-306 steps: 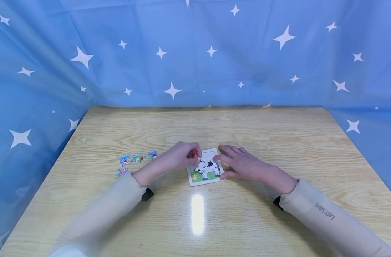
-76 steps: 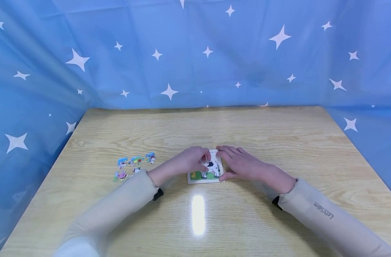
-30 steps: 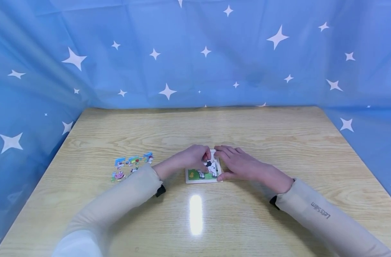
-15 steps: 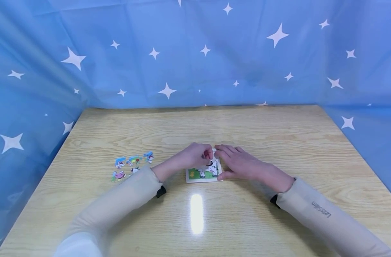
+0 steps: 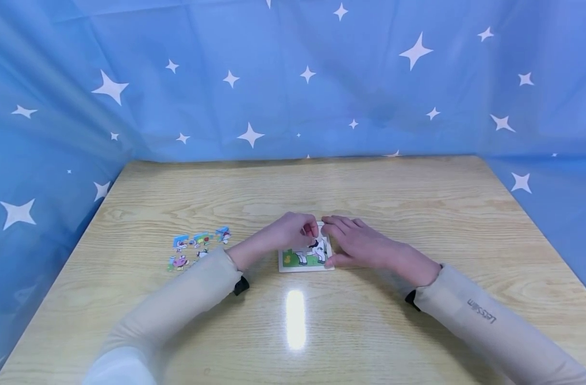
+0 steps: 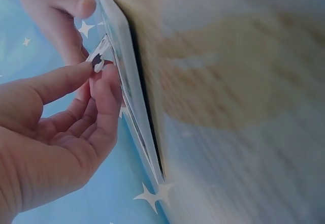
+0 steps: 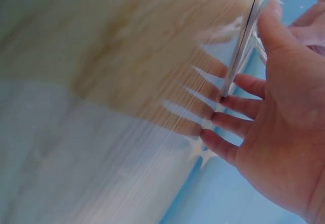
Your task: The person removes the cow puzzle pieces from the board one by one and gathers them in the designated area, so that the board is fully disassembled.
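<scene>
A small puzzle board (image 5: 306,269) with a white border, showing a cow's body and legs on green, lies mid-table. Over its left part, my left hand (image 5: 293,232) pinches a white and black puzzle piece (image 6: 97,59) between thumb and fingers; in the left wrist view the piece is tilted above the board. My right hand (image 5: 357,243) rests at the board's right side with fingers spread. In the right wrist view, the fingertips of my right hand (image 7: 289,102) touch the table beside the board's edge (image 7: 244,38). My left hand hides the board's upper left.
Several loose puzzle pieces lie left of the board, among them a pink one (image 5: 179,262), a blue one (image 5: 180,242) and another blue one (image 5: 223,234). My left sleeve (image 5: 177,299) covers the table near them. A blue curtain with white stars (image 5: 293,80) stands behind the table.
Ten seconds ago my left hand was farther left over the board, and fewer loose pieces showed beside my sleeve. During the last second it has shifted only slightly; my right hand stays at the board's side.
</scene>
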Demonstrator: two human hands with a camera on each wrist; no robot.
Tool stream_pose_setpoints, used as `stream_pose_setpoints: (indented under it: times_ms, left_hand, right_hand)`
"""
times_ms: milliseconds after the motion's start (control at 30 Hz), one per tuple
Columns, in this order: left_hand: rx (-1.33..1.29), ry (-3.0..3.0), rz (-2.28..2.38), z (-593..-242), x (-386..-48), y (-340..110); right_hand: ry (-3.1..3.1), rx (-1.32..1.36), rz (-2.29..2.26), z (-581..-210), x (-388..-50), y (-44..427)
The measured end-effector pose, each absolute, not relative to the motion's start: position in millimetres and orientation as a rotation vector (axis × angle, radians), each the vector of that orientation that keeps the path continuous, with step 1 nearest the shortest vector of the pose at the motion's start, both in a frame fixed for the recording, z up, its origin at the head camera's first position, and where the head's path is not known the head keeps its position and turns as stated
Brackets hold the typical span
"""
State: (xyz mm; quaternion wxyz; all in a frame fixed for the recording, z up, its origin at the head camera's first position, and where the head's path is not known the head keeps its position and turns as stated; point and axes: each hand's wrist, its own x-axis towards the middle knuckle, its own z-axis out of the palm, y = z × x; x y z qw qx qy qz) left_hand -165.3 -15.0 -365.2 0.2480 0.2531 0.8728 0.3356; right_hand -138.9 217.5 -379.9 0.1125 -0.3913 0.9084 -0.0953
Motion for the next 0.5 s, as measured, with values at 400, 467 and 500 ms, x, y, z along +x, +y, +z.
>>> stream_pose_setpoints:
  times_ms: [400,467,500]
  left_hand:
    - [0.671,2.367,0.942,-365.6,-166.0,-17.1]
    - [0.653,2.362,0.958,-365.9,-166.8,-18.5]
    - [0.647,2.362,0.964,-366.1,-167.1,-19.6]
  right_hand:
    - [2.694,-1.175,-0.259,-379.4,-138.7,215.9]
    - [2.695,-1.180,-0.266,-379.6,-138.8,216.2]
    - [2.696,-1.183,-0.268,-379.5,-138.8,216.3]
